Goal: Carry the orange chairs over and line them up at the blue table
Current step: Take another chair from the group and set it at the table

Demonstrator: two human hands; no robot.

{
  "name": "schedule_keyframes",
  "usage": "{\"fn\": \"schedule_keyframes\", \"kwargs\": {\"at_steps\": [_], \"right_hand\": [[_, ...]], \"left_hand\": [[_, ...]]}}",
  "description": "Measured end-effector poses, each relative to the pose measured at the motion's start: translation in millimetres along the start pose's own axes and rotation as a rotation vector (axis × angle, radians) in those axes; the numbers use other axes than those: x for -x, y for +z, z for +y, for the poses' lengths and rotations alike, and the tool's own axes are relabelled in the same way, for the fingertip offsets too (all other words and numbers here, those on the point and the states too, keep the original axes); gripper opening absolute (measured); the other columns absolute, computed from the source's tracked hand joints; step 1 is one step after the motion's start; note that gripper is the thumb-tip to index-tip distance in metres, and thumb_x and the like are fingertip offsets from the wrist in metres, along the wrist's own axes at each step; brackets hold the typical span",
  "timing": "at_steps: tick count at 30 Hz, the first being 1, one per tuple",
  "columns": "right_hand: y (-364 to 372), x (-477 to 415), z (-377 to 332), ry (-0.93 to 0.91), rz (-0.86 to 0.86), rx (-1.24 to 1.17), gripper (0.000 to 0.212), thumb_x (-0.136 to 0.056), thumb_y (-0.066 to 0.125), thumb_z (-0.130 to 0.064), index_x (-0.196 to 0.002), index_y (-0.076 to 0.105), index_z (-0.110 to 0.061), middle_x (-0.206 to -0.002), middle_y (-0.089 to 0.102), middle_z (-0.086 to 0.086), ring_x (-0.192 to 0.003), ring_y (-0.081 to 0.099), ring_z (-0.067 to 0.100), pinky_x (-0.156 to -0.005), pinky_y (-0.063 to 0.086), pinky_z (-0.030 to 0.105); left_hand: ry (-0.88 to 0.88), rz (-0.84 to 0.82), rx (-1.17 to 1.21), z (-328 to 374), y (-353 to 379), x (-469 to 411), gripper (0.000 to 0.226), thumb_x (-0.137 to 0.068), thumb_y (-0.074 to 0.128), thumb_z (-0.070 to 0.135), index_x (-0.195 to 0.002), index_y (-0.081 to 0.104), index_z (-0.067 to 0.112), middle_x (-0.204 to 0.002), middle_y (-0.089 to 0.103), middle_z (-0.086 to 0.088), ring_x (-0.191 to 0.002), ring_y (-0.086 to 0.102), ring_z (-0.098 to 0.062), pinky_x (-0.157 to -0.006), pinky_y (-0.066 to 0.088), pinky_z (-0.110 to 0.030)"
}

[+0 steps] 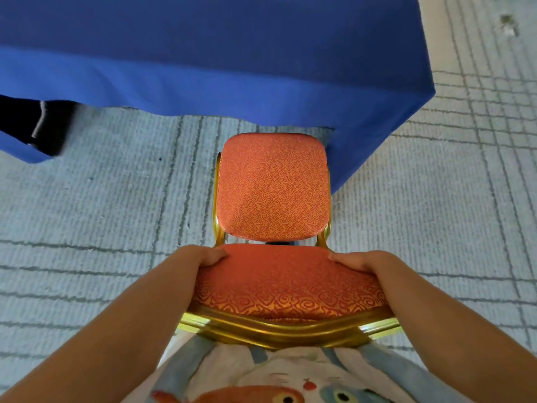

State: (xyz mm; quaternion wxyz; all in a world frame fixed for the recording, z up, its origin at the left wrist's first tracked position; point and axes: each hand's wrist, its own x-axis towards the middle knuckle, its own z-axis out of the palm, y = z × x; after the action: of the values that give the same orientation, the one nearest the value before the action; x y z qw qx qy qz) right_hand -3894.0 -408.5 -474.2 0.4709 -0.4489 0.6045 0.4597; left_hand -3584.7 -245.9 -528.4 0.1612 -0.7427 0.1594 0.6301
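**A:** Which step is this?

**B:** Placing, I'd judge. The left hand (203, 255) and right hand (356, 260) hold the orange chair (273, 187) by its backrest (287, 286) at 6 o'clock, fingers (215, 255) wrapped round its top corners. The seat points to 12 o'clock, its front edge meeting the blue worktop's (232, 53) cloth.

**A:** And next?

**B:** Probably square it to that edge, let go, and fetch another.

**A:** Anything unclear?

**B:** The legs are hidden, so I can't tell whether it stands on the carpet (101, 213). The dark shape (43, 126) at 9 o'clock is blurred.
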Motion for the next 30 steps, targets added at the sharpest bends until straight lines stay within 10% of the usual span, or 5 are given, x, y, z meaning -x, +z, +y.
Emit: {"fn": "schedule_keyframes", "kwargs": {"at_steps": [11, 30], "right_hand": [[-131, -39, -78, -0.090, -0.007, -0.126, 0.071, -0.097, 0.033, -0.064, -0.138, 0.053, -0.010, -0.113, 0.060, 0.011, -0.087, 0.061, 0.022, -0.090, 0.042, 0.034], [-309, -72, -192, -0.318, 0.234, 0.050, 0.055, -0.096, 0.047, -0.053, -0.145, 0.040, -0.029, -0.140, 0.050, 0.008, -0.118, 0.055, 0.027, -0.103, 0.043, 0.043]], "left_hand": [[-0.025, 0.052, 0.048, 116, -118, -9, 0.078, -0.093, 0.033, 0.065, -0.138, 0.048, 0.003, -0.129, 0.058, -0.015, -0.113, 0.060, -0.030, -0.101, 0.043, -0.040], [0.005, 0.124, -0.141, 261, -293, -39, 0.097, -0.080, 0.030, 0.084, -0.148, 0.036, 0.016, -0.153, 0.035, -0.011, -0.137, 0.038, -0.032, -0.112, 0.029, -0.046]]}}
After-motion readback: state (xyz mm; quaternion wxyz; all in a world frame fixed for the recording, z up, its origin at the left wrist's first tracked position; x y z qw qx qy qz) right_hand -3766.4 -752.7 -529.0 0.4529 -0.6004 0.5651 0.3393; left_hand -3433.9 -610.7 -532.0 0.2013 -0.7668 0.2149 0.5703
